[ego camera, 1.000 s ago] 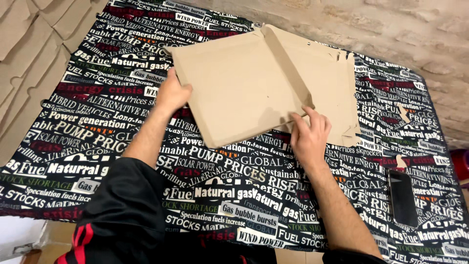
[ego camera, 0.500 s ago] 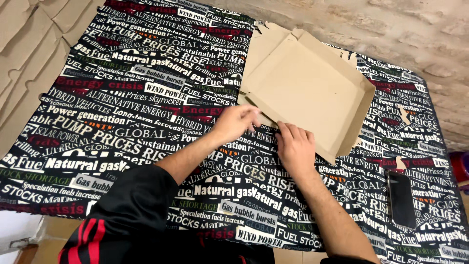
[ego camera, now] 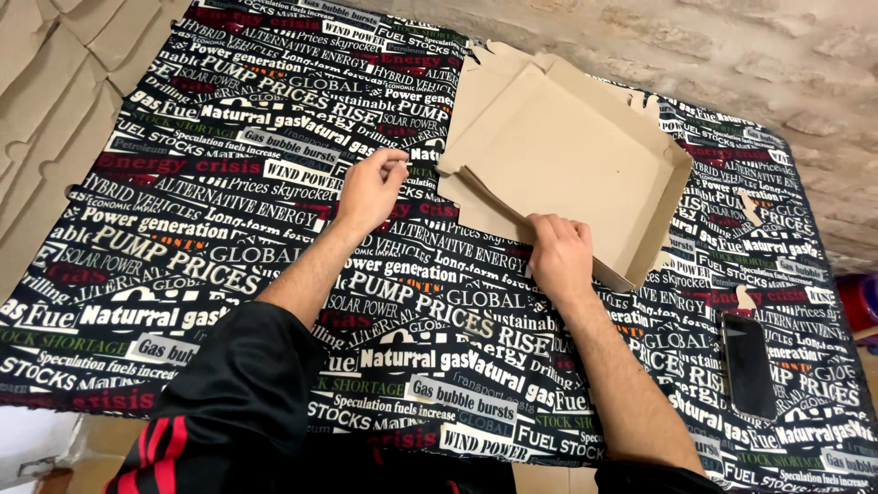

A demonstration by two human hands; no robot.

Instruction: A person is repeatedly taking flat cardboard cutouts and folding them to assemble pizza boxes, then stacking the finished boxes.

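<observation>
Soft, even indoor light falls from above; my hands cast only faint shadows on the counter [ego camera: 229, 229]. The picture is sharp, no glare, with slight wide-angle bending at the edges.

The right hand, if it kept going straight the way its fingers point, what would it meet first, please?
The right hand points up and slightly right, its fingertips at the near edge of the cardboard box. It would probably meet that folded near flap first, then the tray's floor; depth is hard to judge.
</observation>
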